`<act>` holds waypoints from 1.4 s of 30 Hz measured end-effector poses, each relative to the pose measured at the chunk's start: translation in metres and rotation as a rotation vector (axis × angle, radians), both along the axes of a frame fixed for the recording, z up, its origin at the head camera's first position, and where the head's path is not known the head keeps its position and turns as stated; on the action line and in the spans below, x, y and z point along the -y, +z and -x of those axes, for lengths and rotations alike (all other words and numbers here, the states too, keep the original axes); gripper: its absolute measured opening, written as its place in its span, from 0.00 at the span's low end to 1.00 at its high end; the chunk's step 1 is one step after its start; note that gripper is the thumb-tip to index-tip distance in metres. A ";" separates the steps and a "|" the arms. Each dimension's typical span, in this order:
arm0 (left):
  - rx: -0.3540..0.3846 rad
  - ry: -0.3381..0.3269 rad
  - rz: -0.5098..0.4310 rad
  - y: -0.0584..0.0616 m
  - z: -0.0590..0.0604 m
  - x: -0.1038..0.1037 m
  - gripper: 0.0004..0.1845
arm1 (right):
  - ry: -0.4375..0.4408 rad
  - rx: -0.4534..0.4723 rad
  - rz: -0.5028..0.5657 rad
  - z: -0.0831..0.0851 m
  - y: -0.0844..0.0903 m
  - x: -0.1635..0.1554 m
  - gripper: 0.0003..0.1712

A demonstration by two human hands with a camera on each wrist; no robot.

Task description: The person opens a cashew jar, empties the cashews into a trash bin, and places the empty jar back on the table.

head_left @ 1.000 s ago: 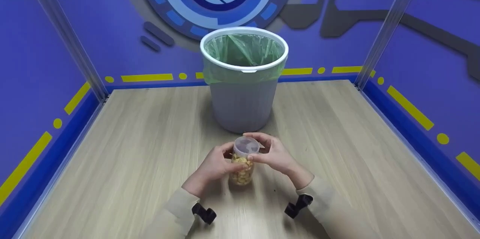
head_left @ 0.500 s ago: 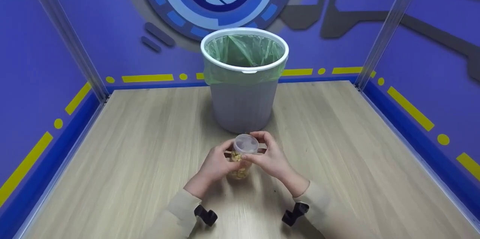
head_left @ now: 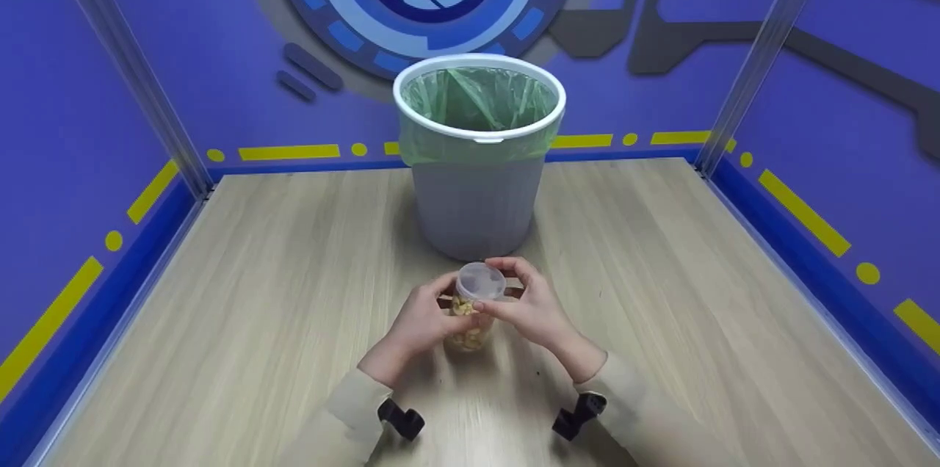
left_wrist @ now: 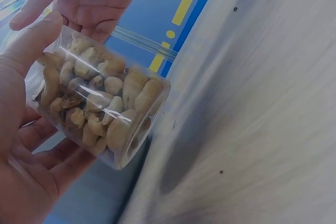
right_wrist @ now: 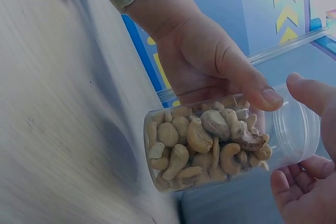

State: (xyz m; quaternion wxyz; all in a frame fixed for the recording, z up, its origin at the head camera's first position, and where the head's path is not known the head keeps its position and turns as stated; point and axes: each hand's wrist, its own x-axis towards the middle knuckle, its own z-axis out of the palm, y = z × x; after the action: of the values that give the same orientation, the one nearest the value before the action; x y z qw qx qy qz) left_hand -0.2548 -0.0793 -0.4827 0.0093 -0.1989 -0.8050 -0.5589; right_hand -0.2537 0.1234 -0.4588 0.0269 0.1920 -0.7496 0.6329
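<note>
While the left hand (head_left: 422,320) grips a clear jar of cashews (head_left: 470,320) above the bench (head_left: 257,291), the right hand (head_left: 532,309) pinches its lid (head_left: 480,280).

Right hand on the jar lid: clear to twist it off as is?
Probably yes. The right hand already curls round the lid, the left hand grips the jar lower down, and nothing else crowds the lid.

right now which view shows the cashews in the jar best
The right wrist view: the cashews fill the clear jar close up, with single nuts distinct. The left wrist view shows them too, partly behind the left hand. The head view shows only a small yellowish patch.
</note>
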 end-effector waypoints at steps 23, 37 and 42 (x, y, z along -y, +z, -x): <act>0.016 -0.007 -0.015 0.000 0.000 0.000 0.37 | 0.146 -0.017 -0.049 0.004 0.004 -0.010 0.40; -0.010 0.013 -0.005 -0.001 -0.001 -0.001 0.35 | 0.005 0.034 -0.001 0.002 0.001 -0.001 0.32; 0.001 0.019 -0.003 -0.001 -0.001 0.000 0.36 | 0.041 0.028 -0.011 0.002 0.002 -0.003 0.33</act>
State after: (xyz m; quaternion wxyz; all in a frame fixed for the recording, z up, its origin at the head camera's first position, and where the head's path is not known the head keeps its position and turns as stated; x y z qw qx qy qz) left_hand -0.2538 -0.0790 -0.4834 0.0145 -0.1910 -0.8060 -0.5601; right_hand -0.2558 0.1266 -0.4570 0.0025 0.1986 -0.7493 0.6317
